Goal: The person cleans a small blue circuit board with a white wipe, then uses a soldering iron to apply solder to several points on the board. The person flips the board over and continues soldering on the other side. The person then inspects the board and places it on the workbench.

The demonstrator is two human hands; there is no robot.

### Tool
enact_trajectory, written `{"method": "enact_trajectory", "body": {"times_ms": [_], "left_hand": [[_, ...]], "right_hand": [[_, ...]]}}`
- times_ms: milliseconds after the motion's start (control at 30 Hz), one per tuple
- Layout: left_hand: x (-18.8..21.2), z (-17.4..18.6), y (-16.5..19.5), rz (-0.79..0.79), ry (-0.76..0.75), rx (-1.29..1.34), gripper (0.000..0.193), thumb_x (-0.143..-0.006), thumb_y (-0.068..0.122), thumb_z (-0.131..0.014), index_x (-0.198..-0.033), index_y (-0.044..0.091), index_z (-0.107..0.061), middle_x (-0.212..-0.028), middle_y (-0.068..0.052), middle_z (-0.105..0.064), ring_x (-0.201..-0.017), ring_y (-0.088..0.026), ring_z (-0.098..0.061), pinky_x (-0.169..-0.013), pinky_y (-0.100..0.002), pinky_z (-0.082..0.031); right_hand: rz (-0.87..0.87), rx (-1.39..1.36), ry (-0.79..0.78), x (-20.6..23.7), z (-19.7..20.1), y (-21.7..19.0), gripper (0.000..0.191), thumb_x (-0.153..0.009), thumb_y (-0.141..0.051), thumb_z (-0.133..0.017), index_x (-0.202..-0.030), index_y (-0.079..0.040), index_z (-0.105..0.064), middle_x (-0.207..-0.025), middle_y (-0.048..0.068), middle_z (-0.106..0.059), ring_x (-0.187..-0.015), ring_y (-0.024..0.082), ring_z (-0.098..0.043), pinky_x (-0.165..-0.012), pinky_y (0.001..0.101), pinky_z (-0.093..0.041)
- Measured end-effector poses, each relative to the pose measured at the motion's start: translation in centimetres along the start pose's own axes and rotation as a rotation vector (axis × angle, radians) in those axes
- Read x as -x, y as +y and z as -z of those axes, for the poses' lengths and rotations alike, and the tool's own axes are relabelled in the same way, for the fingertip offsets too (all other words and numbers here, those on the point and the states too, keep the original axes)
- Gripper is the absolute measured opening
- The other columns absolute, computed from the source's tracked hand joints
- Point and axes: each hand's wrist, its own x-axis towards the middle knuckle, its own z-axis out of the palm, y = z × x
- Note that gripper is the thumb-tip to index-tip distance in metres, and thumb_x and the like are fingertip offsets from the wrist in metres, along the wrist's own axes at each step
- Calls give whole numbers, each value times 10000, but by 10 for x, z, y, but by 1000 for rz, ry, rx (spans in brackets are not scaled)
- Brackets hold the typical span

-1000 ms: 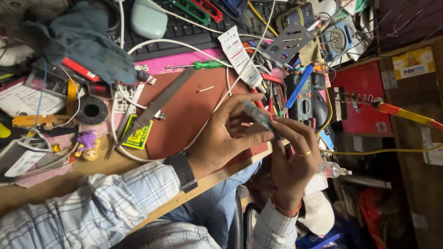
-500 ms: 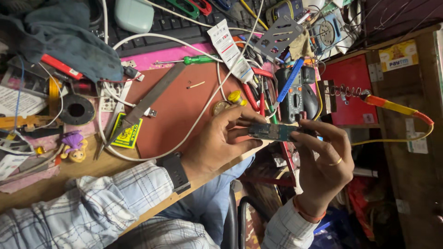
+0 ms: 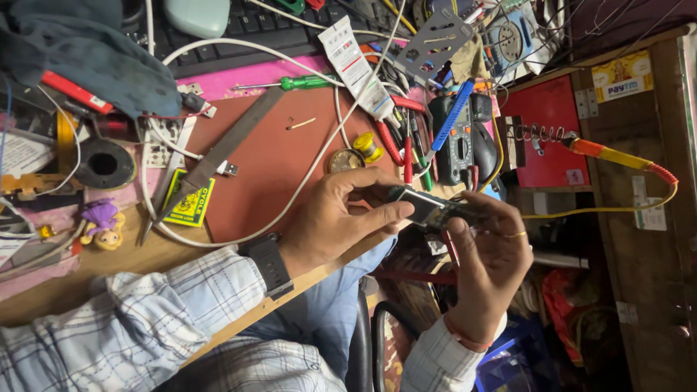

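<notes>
Cluttered repair bench [image 3: 109,290], wires + tools all over | red-brown mat [image 3: 268,167], green screwdriver [image 3: 305,83], soldering iron [image 3: 617,156] on stand at rt | both hands clamped on small board [image 3: 428,208], prob a PCB | L hand [image 3: 334,218] + R hand [image 3: 490,265] now spread wider vs 1 s ago, board flatter, off bench edge above lap.

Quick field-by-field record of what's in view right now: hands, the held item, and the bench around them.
left hand: grips one end of a small dark flat device
right hand: holds the device's other end, ring on one finger
device: held in the air off the bench edge, between both hands
red-brown mat: holds a white cable and a metal file
green screwdriver: beyond the mat
soldering iron: on its coil stand, right
</notes>
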Motion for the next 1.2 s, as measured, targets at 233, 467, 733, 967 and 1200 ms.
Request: {"method": "enact_trajectory", "body": {"times_ms": [233, 467, 733, 967, 1200], "left_hand": [[-2, 2, -3, -70, -55, -172, 368, -917, 49, -755, -1259, -10, -632, -944, -54, -717, -766, -69, -699, -673, -213, -606], [-2, 4, -7, -33, -73, -141, 345, -933, 28, -741, -1259, -31, -642, -978, -65, -722, -808, -76, -699, -705, -229, -615], [-1, 3, -2, -25, -84, -191, 371, -932, 56, -730, -1281, -25, -636, -993, -47, -715, -840, -60, -707, -733, -226, -634], [1, 2, 2, 41, -27, -209, 337, -923, 97, -746, -1218, -51, -676, -926, -45, -712, -765, -53, -687, -679, -208, -597], [0, 2, 2, 51, -12, -172, 305, -927, 104, -744, -1180, -57, -687, -912, -43, -718, -775, -45, -682, -674, -203, -583]], "right_hand": [[1, 12, -24, 14, -4, 3, 403, -860, 71, -759, -1242, 65, -629, -1204, 132, -678, -1050, 155, -661, -864, 258, -552], [152, 226, -98, 20, -11, 0, 509, -778, 118, -835, -1248, 53, -653, -1273, 117, -610, -1170, 156, -608, -1037, 270, -522], [215, 189, -89, 22, -10, 12, 511, -791, 124, -841, -1260, 44, -654, -1258, 109, -614, -1159, 145, -622, -1021, 260, -526], [214, 205, -41, 25, -8, 19, 467, -796, 32, -876, -1209, 58, -661, -1201, 118, -654, -1183, 178, -620, -1087, 286, -480], [170, 173, -16, 27, -10, 24, 508, -776, 20, -885, -1229, 55, -660, -1183, 108, -653, -1168, 180, -616, -1078, 287, -471]]}}
